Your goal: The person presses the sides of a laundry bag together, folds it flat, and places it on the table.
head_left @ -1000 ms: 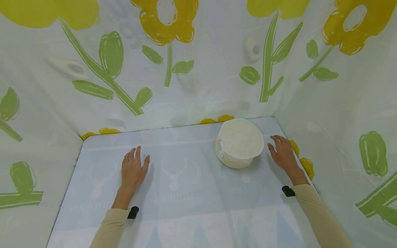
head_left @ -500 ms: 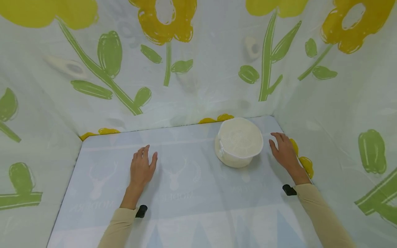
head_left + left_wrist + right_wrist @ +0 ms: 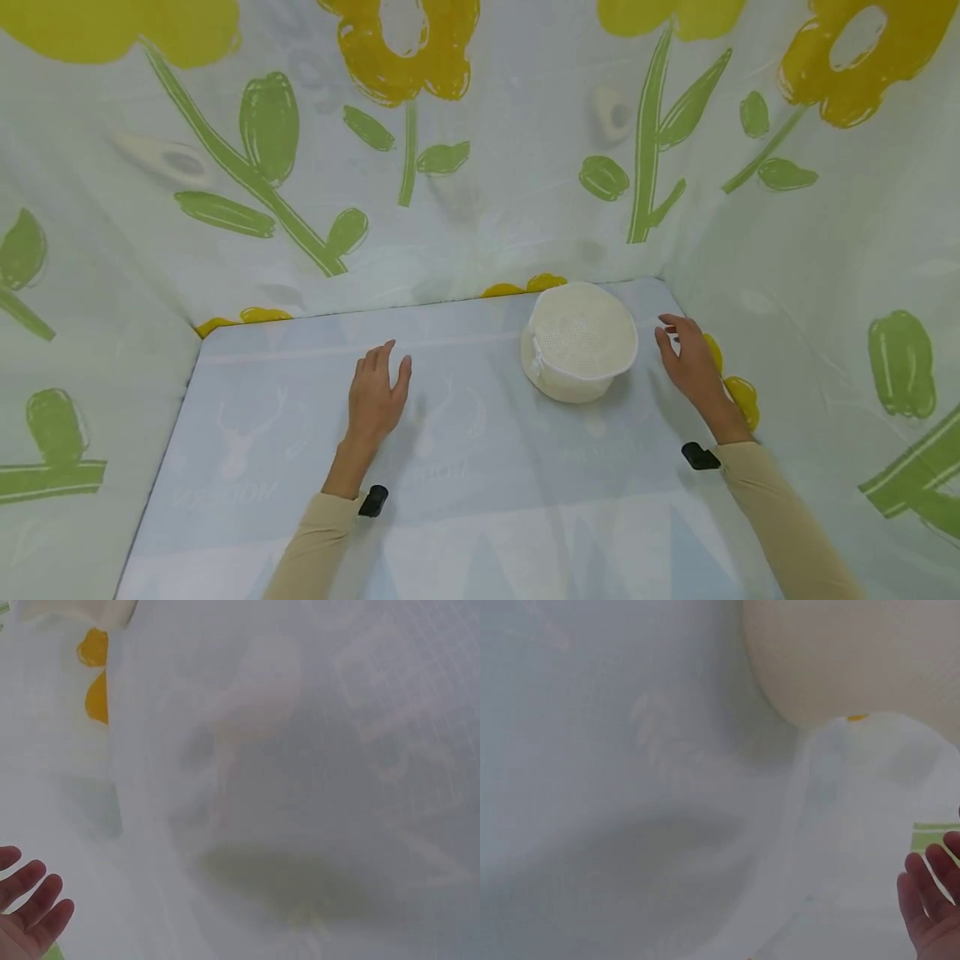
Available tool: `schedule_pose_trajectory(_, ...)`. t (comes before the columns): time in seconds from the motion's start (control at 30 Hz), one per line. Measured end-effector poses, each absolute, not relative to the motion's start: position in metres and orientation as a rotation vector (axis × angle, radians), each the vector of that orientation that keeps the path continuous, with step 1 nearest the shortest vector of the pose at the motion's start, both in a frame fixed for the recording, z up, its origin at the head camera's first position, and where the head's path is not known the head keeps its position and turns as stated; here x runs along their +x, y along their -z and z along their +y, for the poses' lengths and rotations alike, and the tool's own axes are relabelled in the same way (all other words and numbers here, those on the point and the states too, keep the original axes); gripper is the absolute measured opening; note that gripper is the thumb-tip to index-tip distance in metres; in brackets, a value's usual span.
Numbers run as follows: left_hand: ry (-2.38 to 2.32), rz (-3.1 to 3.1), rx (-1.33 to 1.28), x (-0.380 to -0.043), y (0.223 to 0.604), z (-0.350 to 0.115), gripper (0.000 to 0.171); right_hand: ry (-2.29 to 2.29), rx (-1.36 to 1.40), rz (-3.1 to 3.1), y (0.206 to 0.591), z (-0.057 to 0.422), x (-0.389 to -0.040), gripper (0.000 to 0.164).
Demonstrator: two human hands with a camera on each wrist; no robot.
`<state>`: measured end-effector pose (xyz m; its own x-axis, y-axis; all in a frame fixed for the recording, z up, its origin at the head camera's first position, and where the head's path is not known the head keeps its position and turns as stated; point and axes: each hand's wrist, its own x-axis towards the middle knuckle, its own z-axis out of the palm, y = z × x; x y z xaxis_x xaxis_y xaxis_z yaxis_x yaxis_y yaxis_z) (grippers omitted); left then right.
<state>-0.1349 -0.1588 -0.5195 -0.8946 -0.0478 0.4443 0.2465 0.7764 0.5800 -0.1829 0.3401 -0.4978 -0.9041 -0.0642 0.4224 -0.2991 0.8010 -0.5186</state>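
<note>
On pale blue cloth (image 3: 495, 450), I see a round cream mesh-topped bag (image 3: 581, 342), axis upright, mesh upward, left hand (image 3: 375, 397) and right hand (image 3: 692, 367) relaxed, fingers loose, empty.

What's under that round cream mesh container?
The round cream container stands on the pale blue patterned cloth, which shows around its base. Whatever lies directly beneath is covered; the right wrist view does not reveal it either.

The worktop (image 3: 465, 358) wears a pale blue-grey covering (image 3: 465, 417) printed with deer heads (image 3: 237, 442), lettering (image 3: 225, 492) and, in the nearer part, blue triangles (image 3: 693, 542). Directly on it stands a round, cream, white-rimmed mesh container (image 3: 580, 340), close to the far edge and nearer the right edge than the left.
</note>
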Motion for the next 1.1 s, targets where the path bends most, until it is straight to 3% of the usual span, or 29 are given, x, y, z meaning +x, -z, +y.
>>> schedule_pose_trajectory(0.77,1.154,-2.511,-0.187,-0.145,0.506,-0.096,0.041,-1.180,-0.060,-2.592,0.480,0.320,-0.180,0.045)
schedule_pose_trajectory(1.1,1.257,-2.493,-0.215,-0.148,0.507,-0.075,0.040,-1.289,-0.157,-2.546,0.475,0.310,-0.183,0.042)
